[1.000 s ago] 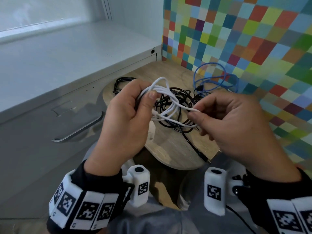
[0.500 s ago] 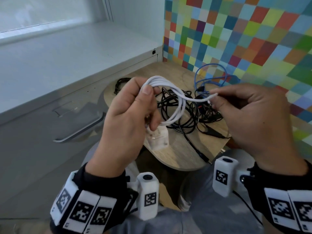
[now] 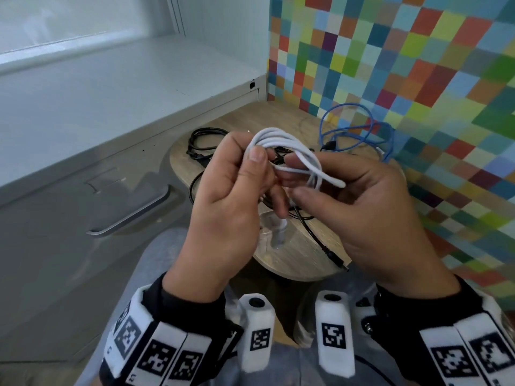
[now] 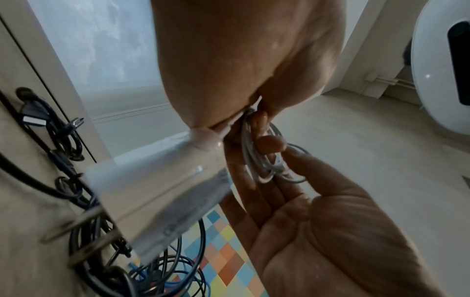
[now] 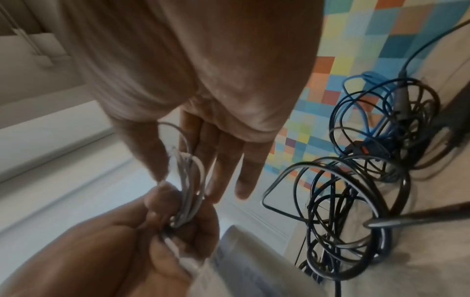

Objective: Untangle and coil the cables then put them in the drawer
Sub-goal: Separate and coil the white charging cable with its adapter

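A white cable (image 3: 281,140) is gathered into a small coil that my left hand (image 3: 250,151) grips between thumb and fingers above the round wooden table (image 3: 292,257). Its white charger block (image 3: 278,232) hangs below that hand. My right hand (image 3: 298,176) is close against the coil and holds the cable's loose end between thumb and fingers; the tip sticks out to the right. In the right wrist view its fingers (image 5: 244,172) lie nearly straight behind the white loops (image 5: 190,180). The left wrist view shows the coil (image 4: 254,160) and the block (image 4: 157,191).
A tangle of black cables (image 3: 200,143) and a blue cable (image 3: 356,132) lie on the table behind my hands. A grey cabinet with a drawer handle (image 3: 131,218) stands to the left, its drawer closed. A colourful checkered wall (image 3: 418,79) bounds the right.
My right hand drew the white end out to the right, then brought it back in to the coil. The coil in my left hand looks tighter.
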`<state>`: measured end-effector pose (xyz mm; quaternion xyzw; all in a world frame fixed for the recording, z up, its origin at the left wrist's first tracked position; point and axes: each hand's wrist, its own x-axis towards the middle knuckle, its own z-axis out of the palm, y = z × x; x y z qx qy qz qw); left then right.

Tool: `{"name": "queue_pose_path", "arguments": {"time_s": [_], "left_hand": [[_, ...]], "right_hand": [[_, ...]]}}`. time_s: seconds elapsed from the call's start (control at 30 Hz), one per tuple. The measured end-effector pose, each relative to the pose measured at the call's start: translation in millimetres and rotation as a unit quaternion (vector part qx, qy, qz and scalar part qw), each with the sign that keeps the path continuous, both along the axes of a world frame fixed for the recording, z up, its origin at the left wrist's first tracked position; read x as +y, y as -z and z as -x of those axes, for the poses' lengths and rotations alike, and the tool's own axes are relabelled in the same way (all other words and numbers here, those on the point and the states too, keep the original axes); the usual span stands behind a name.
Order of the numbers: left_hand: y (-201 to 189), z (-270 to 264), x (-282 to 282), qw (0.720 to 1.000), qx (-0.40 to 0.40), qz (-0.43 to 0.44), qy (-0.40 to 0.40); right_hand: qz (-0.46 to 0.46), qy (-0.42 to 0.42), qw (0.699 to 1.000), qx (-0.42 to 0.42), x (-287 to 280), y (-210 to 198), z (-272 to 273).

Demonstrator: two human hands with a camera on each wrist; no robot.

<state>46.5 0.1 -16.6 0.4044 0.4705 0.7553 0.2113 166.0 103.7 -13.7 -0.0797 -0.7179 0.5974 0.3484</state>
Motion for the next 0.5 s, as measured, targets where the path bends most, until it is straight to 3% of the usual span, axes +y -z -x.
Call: {"name": "queue_pose_path", "arguments": {"time_s": [0.17,0.3,0.5], "left_hand": [[-0.2,-6.8,3.1,1.0,-0.012,-0.008,0.0],[-3.3,-13.3,7.0,0.999,-0.024,-0.022,-0.021],[0.3,-7.3,7.4,0.999,-0.028,-0.018,-0.022]], "right_hand": [[0.036,0.077,0.995,0.055,-9.6,1.9,7.8],[0.092,0.053,0.988,0.114,-10.7,5.0,10.5],[0.137,0.033,0.985,0.101,-9.8,6.0,13.5]]}}
